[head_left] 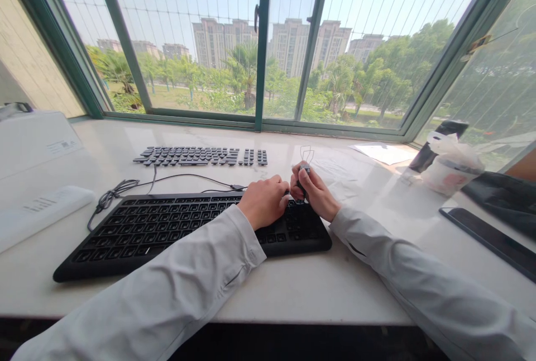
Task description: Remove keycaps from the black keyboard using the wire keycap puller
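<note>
A black keyboard (138, 232) lies on the white counter, most of its key sockets bare of caps. Above its right end my right hand (312, 185) is closed around a wire keycap puller (307, 153), whose thin wire loops point up. The dark handle shows partly between the fingers. Just beside it, my left hand (266, 200) is closed in a pinch over the keyboard, and a small dark keycap (287, 191) shows at its fingertips. Behind the keyboard, loose black keycaps (188, 155) lie in rows that follow a keyboard layout.
A coiled black cable (111, 196) runs behind the keyboard. White boxy equipment (37, 143) stands at the left. To the right are a phone (489, 238), a plastic-wrapped container (450, 165), papers (383, 153) and black cloth (502, 199). A window borders the counter's back.
</note>
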The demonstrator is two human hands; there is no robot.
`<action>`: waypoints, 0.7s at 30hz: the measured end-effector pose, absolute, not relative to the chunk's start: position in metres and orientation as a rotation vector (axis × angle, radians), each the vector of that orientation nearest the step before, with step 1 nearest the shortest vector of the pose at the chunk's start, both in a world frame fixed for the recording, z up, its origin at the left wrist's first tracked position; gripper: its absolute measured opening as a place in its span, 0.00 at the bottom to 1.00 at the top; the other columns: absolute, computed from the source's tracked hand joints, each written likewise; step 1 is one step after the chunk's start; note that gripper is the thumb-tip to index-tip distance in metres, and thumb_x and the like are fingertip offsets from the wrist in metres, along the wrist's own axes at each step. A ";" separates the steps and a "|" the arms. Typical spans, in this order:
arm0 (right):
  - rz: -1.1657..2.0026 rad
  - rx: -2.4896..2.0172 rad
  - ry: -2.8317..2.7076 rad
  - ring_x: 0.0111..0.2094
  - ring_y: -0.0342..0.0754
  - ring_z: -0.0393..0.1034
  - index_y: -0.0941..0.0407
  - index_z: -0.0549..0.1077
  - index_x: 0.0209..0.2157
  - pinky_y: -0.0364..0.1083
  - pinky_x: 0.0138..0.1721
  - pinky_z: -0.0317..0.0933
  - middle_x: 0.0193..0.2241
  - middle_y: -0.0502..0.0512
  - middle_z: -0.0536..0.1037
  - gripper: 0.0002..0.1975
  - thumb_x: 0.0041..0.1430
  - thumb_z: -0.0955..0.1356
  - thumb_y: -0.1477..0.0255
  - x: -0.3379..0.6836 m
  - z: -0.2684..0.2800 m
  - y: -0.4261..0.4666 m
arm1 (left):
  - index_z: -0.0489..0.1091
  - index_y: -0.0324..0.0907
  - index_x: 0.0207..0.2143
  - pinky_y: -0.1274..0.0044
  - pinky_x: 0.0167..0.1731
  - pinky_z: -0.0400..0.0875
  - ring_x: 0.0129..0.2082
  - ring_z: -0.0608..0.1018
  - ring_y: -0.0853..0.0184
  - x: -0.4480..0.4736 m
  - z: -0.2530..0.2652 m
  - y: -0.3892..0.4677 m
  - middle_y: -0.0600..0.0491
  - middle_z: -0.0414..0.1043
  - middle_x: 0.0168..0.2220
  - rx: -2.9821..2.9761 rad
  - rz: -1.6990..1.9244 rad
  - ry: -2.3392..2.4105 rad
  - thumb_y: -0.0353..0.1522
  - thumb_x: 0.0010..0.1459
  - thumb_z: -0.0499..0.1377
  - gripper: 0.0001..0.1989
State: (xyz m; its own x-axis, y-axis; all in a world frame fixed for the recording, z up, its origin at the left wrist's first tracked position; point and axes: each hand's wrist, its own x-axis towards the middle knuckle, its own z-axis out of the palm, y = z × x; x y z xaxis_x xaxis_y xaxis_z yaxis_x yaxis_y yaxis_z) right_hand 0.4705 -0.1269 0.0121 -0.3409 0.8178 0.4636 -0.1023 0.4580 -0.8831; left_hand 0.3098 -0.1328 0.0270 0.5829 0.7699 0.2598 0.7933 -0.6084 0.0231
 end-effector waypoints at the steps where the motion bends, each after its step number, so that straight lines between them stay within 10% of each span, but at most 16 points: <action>1: 1.088 -0.636 -1.626 0.20 0.40 0.51 0.53 0.56 0.30 0.43 0.24 0.51 0.19 0.43 0.57 0.19 0.63 0.60 0.52 0.471 0.012 -0.126 | 0.69 0.45 0.45 0.70 0.35 0.69 0.37 0.77 0.60 0.310 0.027 -0.133 0.49 0.70 0.42 -2.708 -0.373 -1.343 0.38 0.62 0.51 0.13; 21: 1.037 -0.719 -1.732 0.21 0.39 0.50 0.53 0.59 0.33 0.41 0.23 0.52 0.21 0.43 0.56 0.17 0.63 0.61 0.54 0.464 0.016 -0.130 | 0.69 0.44 0.43 0.71 0.35 0.69 0.40 0.77 0.59 0.310 0.026 -0.132 0.48 0.71 0.44 -2.714 -0.400 -1.359 0.36 0.61 0.51 0.12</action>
State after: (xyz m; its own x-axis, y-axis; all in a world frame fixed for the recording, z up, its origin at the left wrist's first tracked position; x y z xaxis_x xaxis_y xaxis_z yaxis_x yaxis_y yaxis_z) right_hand 0.4637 -0.1299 0.0162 -0.3679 0.8248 0.4293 0.0113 0.4656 -0.8849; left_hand 0.3101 -0.1316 0.0265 0.5724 0.7754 0.2667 0.7962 -0.6034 0.0453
